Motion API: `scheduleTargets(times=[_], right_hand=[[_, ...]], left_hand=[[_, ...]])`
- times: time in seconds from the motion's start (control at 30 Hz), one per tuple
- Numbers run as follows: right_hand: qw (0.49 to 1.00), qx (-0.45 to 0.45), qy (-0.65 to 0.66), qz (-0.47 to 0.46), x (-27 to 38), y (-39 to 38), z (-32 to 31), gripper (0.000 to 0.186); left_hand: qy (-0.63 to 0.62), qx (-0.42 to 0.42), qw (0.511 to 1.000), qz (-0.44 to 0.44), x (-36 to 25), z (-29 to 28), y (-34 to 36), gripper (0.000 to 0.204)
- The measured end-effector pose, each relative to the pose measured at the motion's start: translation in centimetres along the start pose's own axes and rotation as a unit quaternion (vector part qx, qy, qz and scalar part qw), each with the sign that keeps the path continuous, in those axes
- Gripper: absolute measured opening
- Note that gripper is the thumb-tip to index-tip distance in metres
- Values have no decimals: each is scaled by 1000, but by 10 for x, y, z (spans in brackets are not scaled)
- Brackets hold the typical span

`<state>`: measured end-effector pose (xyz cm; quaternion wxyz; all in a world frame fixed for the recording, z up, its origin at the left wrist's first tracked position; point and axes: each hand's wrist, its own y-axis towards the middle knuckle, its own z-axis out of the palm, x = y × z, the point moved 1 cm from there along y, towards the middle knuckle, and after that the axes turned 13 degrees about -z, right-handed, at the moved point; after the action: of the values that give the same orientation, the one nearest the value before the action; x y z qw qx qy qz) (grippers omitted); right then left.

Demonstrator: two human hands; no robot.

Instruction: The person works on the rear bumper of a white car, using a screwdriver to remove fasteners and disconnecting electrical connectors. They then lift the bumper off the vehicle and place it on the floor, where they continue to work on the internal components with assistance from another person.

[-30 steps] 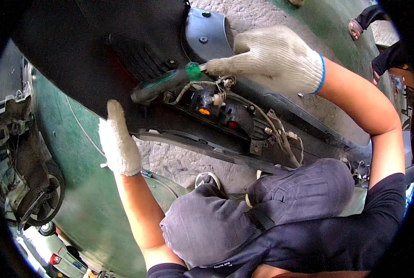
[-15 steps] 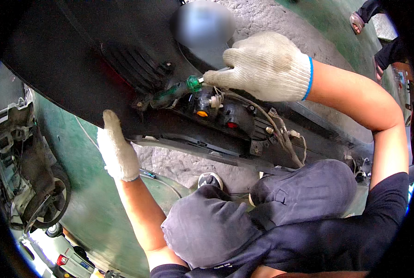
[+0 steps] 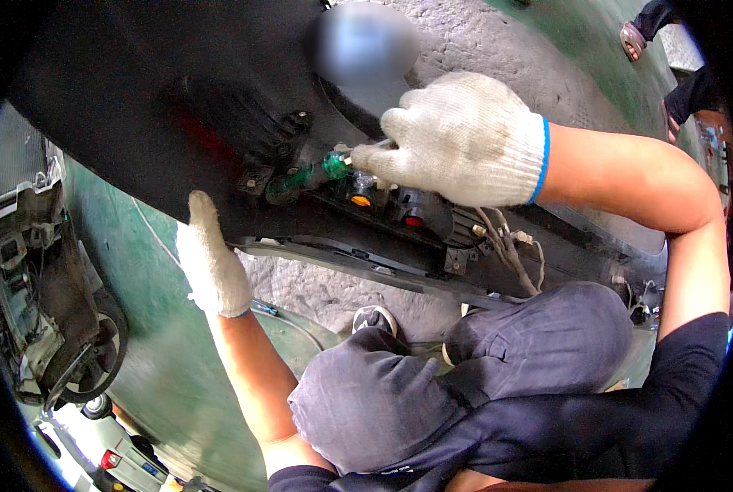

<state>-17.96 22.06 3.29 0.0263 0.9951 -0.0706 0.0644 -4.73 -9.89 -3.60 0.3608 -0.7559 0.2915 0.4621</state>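
A large black car bumper (image 3: 120, 131) lies across my front, its inner side up. My gloved right hand (image 3: 456, 143) is closed over its middle, thumb and finger round the pale end of a green see-through piece (image 3: 332, 166). What exactly that piece is I cannot make out. Beside it sit an orange lamp (image 3: 360, 200) and a red lamp (image 3: 413, 220). A wire bundle (image 3: 506, 254) partly goes under the right hand. My gloved left hand (image 3: 216, 266) rests upright at the bumper's lower-left edge, one digit stretched out; its other fingers are hard to see.
My knees (image 3: 374, 394) are close below the bumper. Stripped car parts (image 3: 34, 303) stand at the left on the green floor (image 3: 149, 344). Behind them is a white car (image 3: 112, 443). Another person's foot (image 3: 631, 41) shows at upper right.
My right hand has moved slightly down and left, and the green piece has shifted with it. More of the wiring is covered now. The left hand has barely moved.
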Motion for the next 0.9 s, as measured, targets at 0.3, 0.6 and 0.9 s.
scheduleTargets(times=[0.3,0.6,0.9], right_hand=[[999,-13,-2,-50,13,9,-20,20],[999,42,-17,-31,9,21,-18,23],[996,54,-32,-56,7,26,-28,42]], left_hand=[[-32,10,999,-8,-13,13,-5,44],[5,35,999,2,-30,16,-14,54],[-3,52,998,-20,-30,11,-10,51]])
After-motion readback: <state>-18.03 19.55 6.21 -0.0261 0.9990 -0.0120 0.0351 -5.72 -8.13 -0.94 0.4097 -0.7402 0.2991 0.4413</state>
